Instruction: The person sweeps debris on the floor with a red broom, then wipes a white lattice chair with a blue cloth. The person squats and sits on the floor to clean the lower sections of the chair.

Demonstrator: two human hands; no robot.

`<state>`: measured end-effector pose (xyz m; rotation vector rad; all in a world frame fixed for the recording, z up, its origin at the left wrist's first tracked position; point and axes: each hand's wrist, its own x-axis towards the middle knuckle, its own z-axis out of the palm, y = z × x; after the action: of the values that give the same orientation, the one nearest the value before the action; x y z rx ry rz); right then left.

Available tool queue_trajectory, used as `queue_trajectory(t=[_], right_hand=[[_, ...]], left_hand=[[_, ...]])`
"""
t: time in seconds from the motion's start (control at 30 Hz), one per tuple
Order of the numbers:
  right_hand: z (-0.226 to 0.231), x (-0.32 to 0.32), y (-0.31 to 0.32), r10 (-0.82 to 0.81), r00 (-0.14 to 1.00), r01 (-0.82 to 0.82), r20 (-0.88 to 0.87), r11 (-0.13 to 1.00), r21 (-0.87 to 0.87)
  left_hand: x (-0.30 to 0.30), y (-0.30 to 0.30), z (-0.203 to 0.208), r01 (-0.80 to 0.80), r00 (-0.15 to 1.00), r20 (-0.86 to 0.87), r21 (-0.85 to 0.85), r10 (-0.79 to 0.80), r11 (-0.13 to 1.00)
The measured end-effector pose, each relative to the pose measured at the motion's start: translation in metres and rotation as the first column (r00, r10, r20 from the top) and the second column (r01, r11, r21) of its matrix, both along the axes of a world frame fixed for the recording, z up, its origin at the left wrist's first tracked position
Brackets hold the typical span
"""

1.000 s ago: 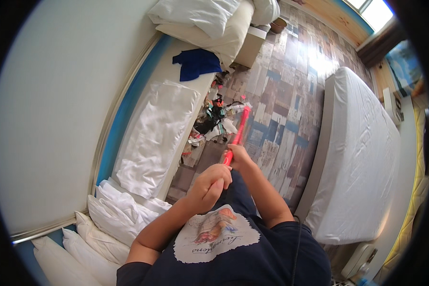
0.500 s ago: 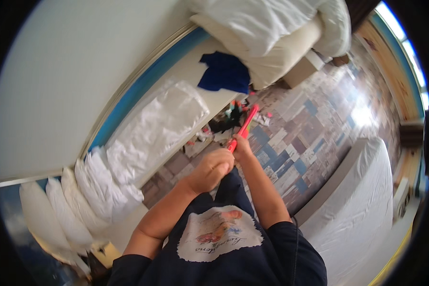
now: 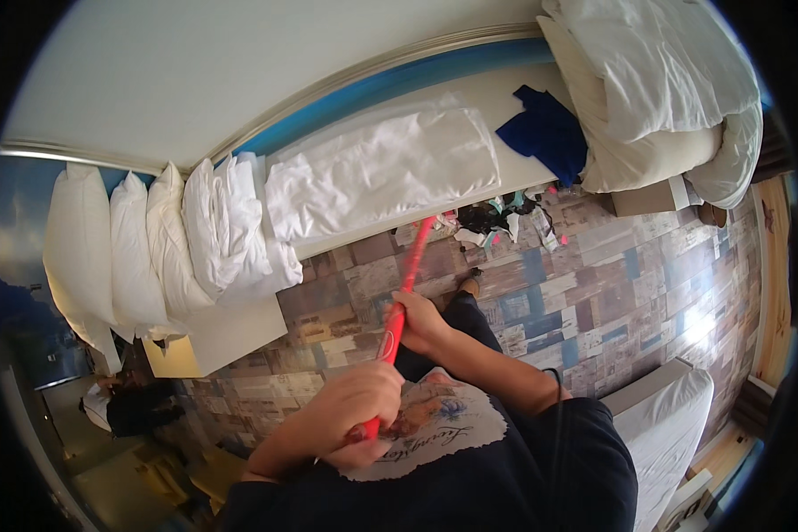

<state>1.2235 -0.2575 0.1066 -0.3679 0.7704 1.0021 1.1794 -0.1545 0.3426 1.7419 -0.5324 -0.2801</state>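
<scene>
The floor [image 3: 585,301] is laid in a patchwork wood pattern of grey, brown, white and blue, with a strong patch of glare toward the right.

Over it a slim red pole [image 3: 392,341] slants away from the person's chest, its near end low in front of the shirt and its far stretch blurred. The far tip appears beside the edge of a low pale platform [image 3: 350,237], at the left side of a heap of scraps; whether it touches the floor there cannot be told.

Both hands are closed around the pole. The left hand [image 3: 356,410] is wrapped in a fist near the pole's lower end, close to the body, with a bit of red showing below the fingers. The right hand [image 3: 421,324] grips farther up, fingers curled round the shaft, well apart from the left one.

The scraps [image 3: 483,219] are black, white, pink and greenish, lying along the foot of the platform. A shoe [image 3: 472,286] shows on the floor near them, below a dark trouser leg [image 3: 461,317].

On the platform lie a folded white sheet [image 3: 381,168] and, to its right, a dark blue garment [image 3: 545,133]. Upright white pillows [image 3: 80,248] line up at the left, piled bedding [image 3: 665,71] fills the upper right, and a white-covered mattress [image 3: 665,434] sits at the lower right.
</scene>
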Motion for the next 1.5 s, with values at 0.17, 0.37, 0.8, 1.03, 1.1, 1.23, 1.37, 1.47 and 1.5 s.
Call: queue_trajectory(t=[0.17, 0.37, 0.8, 1.03, 1.1, 1.23, 1.37, 1.47, 1.5], right_hand=[[-0.107, -0.010, 0.095, 0.156, 0.984, -0.117, -0.090, 0.933, 0.342], [-0.161, 0.014, 0.154, 0.041, 0.930, 0.070, -0.365, 0.956, 0.285], [-0.199, 0.176, -0.169, -0.066, 0.823, 0.402, -0.565, 0.769, 0.496], [-0.160, 0.235, -0.369, -0.299, 0.911, 0.393, -0.284, 0.838, 0.379], [-0.147, 0.244, -0.403, -0.336, 0.919, 0.388, -0.205, 0.860, 0.331], [-0.150, 0.238, -0.454, -0.442, 0.889, 0.455, -0.116, 0.832, 0.316], [-0.130, 0.202, -0.465, -0.402, 0.913, 0.406, -0.072, 0.872, 0.274], [-0.115, 0.164, -0.460, -0.336, 0.921, 0.387, -0.197, 0.839, 0.383], [-0.113, 0.151, -0.454, -0.298, 0.931, 0.364, -0.212, 0.806, 0.466]], left_hand=[[-0.013, 0.009, -0.048, -0.222, 0.975, 0.034, 0.275, 0.221, 0.935], [0.017, 0.025, -0.156, -0.401, 0.916, 0.119, 0.264, 0.383, 0.877], [0.162, -0.236, -0.217, -0.256, 0.951, 0.185, 0.029, 0.246, 0.966], [0.200, -0.389, -0.186, -0.076, 0.978, 0.193, -0.049, 0.084, 0.996], [0.200, -0.415, -0.187, -0.050, 0.973, 0.223, -0.050, 0.060, 0.997], [0.182, -0.444, -0.190, 0.031, 0.962, 0.271, -0.027, -0.022, 0.999], [0.137, -0.465, -0.182, -0.038, 0.894, 0.446, -0.023, 0.044, 0.999], [0.100, -0.479, -0.167, -0.104, 0.879, 0.471, 0.047, 0.069, 0.993], [0.091, -0.483, -0.163, -0.126, 0.884, 0.460, 0.062, 0.084, 0.990]])
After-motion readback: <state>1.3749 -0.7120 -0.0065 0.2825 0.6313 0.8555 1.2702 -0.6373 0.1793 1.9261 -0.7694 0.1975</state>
